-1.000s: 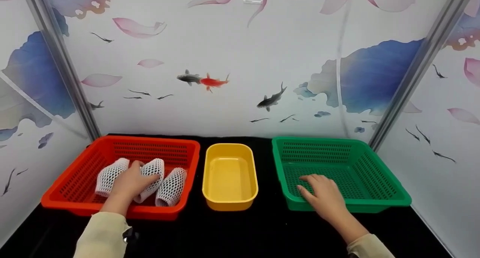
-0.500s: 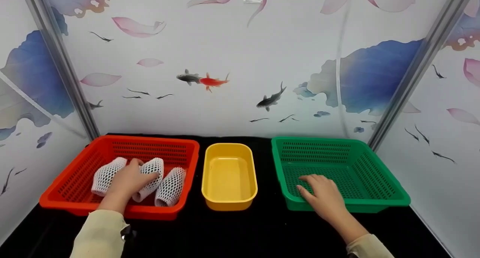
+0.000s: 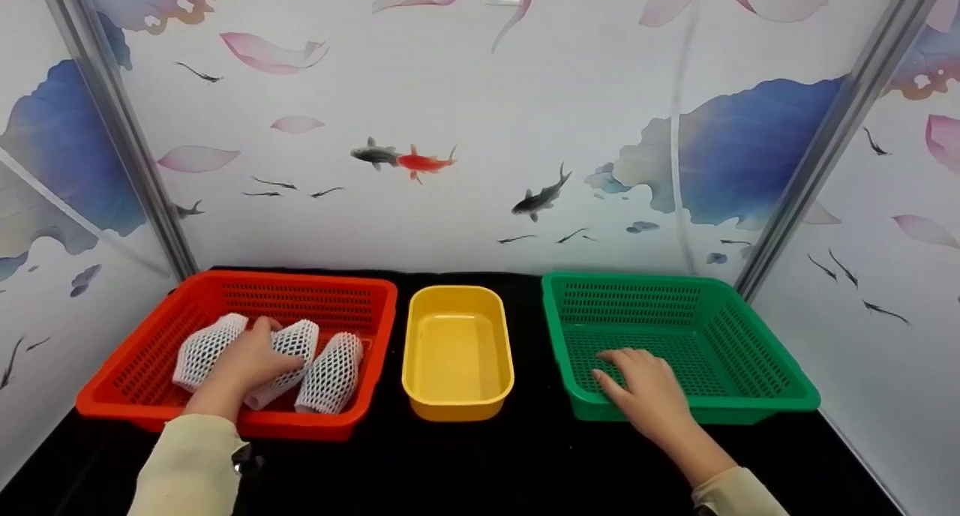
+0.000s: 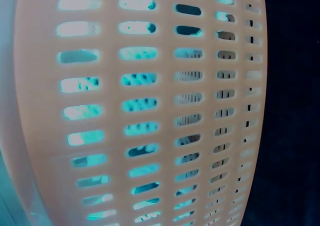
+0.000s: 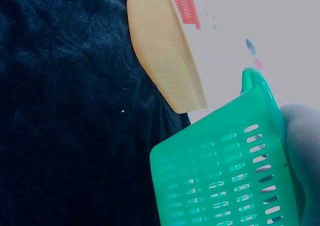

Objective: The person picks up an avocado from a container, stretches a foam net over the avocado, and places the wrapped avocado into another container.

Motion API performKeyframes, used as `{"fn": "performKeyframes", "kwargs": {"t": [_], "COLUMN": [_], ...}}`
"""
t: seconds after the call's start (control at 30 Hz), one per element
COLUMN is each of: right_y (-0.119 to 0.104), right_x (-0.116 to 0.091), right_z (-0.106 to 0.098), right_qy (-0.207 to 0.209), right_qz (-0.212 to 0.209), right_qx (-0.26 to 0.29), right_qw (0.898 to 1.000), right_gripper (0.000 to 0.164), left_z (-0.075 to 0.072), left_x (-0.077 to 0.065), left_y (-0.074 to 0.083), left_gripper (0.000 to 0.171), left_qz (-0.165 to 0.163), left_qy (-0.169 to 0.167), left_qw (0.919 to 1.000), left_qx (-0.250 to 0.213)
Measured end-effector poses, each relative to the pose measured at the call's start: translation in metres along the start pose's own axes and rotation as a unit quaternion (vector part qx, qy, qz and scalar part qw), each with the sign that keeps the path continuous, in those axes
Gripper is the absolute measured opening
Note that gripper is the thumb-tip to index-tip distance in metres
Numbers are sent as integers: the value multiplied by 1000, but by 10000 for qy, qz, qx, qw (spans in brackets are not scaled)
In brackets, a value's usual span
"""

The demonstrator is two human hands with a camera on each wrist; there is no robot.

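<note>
My left hand (image 3: 251, 360) reaches into the red basket (image 3: 300, 426) and grips a white foam net sleeve (image 3: 298, 343), thumb over its right side. Other foam net sleeves lie on both sides: one on the left (image 3: 201, 355), partly behind the hand, and one on the right (image 3: 331, 373). What they may contain is hidden. The left wrist view shows mostly the basket's slotted wall (image 4: 110, 95), with netting behind the slots. My right hand (image 3: 646, 388) rests at the front rim of the green basket (image 3: 739, 406), fingers relaxed over the inside, holding nothing.
Between the two baskets stands a yellow plastic tub (image 3: 459, 411). All three containers sit on black cloth (image 3: 480, 471). A white panel (image 3: 465, 231) printed with fish and petals rises behind them, with metal posts (image 3: 795, 193) at the corners.
My left hand has shifted a little to the left with the middle foam net sleeve. The sleeves on both sides have also slid slightly left. My right hand stays in place.
</note>
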State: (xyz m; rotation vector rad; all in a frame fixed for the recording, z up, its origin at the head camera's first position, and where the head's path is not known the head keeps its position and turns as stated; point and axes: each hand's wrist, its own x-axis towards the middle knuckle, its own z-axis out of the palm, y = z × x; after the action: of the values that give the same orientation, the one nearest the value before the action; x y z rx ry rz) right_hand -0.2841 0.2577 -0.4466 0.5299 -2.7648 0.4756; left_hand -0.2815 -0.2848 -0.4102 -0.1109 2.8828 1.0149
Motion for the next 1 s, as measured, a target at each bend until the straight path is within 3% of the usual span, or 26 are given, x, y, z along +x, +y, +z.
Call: {"fn": "performKeyframes", "kwargs": {"t": [0.17, 0.33, 0.63, 0.8, 1.0], "right_y": [0, 2, 2, 1, 0], "right_x": [1, 0, 1, 1, 1], "right_z": [-1, -4, -9, -10, -11], "right_qy": [-43, -131, -173, -76, 117], "right_qz": [8, 72, 117, 99, -17], "right_qx": [16, 140, 325, 347, 325], "right_qw": [10000, 9998, 9993, 9993, 9994], "right_gripper": [42, 50, 42, 41, 48], "left_z": [1, 1, -2, -5, -2], "left_x": [-2, -1, -5, -8, -15], "left_y": [0, 3, 6, 7, 10], "left_gripper": [84, 77, 71, 76, 79], "left_qz": [120, 202, 259, 286, 414], "left_qy": [15, 157, 256, 488, 930], "left_qw": [9996, 9988, 9991, 9980, 9924], "left_qx": [241, 427, 235, 299, 696]}}
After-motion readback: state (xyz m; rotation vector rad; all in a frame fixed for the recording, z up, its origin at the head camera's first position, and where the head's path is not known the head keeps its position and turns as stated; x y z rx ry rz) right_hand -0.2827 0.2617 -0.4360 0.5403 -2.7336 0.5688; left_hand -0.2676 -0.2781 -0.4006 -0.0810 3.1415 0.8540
